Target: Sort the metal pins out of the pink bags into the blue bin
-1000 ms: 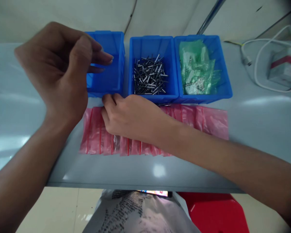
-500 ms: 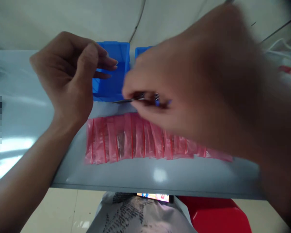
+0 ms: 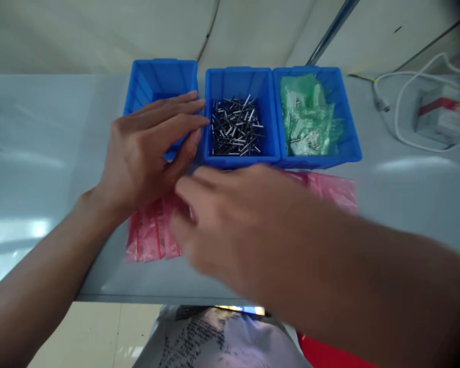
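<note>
My left hand (image 3: 145, 148) lies palm down with its fingers stretched together, reaching over the front of the left blue bin (image 3: 163, 76). Its thumb is just above the row of pink zip bags (image 3: 149, 232) on the table. My right hand (image 3: 230, 220) is over the middle of that row, blurred by motion, its fingers curled in close to my left thumb. Whatever is between its fingertips is hidden. Behind it, the middle blue bin (image 3: 241, 162) holds many loose metal pins (image 3: 235, 125).
The right blue bin (image 3: 322, 162) contains green plastic bags (image 3: 304, 112) with small metal parts. Farther right on the grey table (image 3: 398, 194) are a white cable (image 3: 398, 112) and a red-and-white box (image 3: 444, 115). A red stool (image 3: 329, 352) is below the table edge.
My right hand has come down and left from in front of the bins to the pink bags; the thin metal items in it no longer show. My left hand has lowered and flattened.
</note>
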Demonstrator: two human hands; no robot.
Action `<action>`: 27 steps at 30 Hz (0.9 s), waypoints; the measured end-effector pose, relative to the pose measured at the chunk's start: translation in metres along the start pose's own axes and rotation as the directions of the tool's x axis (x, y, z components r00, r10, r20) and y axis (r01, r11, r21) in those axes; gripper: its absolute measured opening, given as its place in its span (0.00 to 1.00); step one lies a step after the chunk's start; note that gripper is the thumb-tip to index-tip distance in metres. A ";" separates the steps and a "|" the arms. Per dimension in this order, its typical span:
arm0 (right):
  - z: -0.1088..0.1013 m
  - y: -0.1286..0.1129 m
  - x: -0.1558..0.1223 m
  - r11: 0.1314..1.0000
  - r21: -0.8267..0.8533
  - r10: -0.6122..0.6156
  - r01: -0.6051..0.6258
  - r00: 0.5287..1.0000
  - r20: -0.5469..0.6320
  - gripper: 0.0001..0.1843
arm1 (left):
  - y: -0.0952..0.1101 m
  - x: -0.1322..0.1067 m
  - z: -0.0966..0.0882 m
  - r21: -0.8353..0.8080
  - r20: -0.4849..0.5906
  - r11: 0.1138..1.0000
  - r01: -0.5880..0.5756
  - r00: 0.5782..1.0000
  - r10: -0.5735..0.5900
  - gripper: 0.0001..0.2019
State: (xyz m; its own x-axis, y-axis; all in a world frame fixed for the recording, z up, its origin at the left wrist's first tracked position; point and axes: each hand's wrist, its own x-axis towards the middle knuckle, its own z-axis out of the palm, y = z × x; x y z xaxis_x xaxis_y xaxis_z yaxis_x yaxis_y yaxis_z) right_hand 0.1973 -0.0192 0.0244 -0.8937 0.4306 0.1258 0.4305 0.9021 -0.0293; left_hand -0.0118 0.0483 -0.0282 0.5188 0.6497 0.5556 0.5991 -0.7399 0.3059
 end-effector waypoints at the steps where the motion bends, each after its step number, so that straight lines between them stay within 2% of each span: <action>1: 0.006 -0.008 0.003 0.999 -0.004 -0.040 0.039 0.998 -0.058 0.03 | -0.001 0.000 0.001 -0.002 -0.006 1.000 -0.023 1.000 0.023 0.16; 3: 0.020 -0.021 0.007 0.995 0.005 -0.097 0.098 0.991 -0.087 0.09 | -0.003 0.000 0.001 -0.005 -0.017 0.999 -0.051 0.999 0.051 0.16; 6: 0.031 -0.028 0.012 0.994 -0.016 -0.112 0.112 0.993 -0.041 0.15 | -0.004 -0.001 -0.002 -0.001 0.023 0.995 -0.103 0.994 0.103 0.18; 9: 0.030 -0.027 0.015 0.993 -0.036 -0.109 0.109 0.994 0.009 0.17 | -0.007 0.000 -0.006 -0.007 0.084 0.981 -0.193 0.978 0.193 0.24; 14: 0.033 -0.026 0.014 0.987 -0.134 -0.093 0.084 0.993 -0.067 0.22 | -0.013 0.000 -0.010 -0.028 0.098 0.966 -0.258 0.961 0.259 0.27; 17: 0.044 -0.030 0.015 0.979 -0.202 -0.041 0.020 0.994 -0.100 0.24 | -0.013 0.000 -0.013 -0.041 0.101 0.969 -0.244 0.964 0.247 0.27; 20: 0.050 -0.034 0.019 0.969 -0.241 0.016 -0.055 0.987 -0.160 0.24 | -0.011 0.001 -0.014 -0.069 0.116 0.984 -0.166 0.978 0.173 0.24; 23: 0.041 -0.028 0.017 0.985 -0.174 -0.027 0.000 0.988 -0.155 0.23 | -0.011 0.002 -0.012 -0.101 0.096 0.986 -0.130 0.985 0.140 0.22; 26: 0.020 -0.002 -0.001 0.997 -0.018 -0.079 0.077 0.977 -0.200 0.24 | -0.011 0.002 -0.009 -0.110 0.065 0.985 -0.136 0.988 0.143 0.19; 27: 0.013 0.011 -0.011 1.000 0.023 -0.011 0.016 0.975 -0.222 0.24 | -0.011 0.002 -0.008 -0.109 0.059 0.983 -0.147 0.986 0.154 0.19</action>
State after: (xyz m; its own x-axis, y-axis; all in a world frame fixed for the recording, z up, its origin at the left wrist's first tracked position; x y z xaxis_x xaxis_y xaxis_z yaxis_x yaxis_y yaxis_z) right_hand 0.2105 -0.0137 0.0094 -0.8481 0.4039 0.3429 0.4129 0.9094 -0.0499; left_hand -0.0223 0.0564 -0.0249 0.6401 0.5369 0.5496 0.4462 -0.8421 0.3030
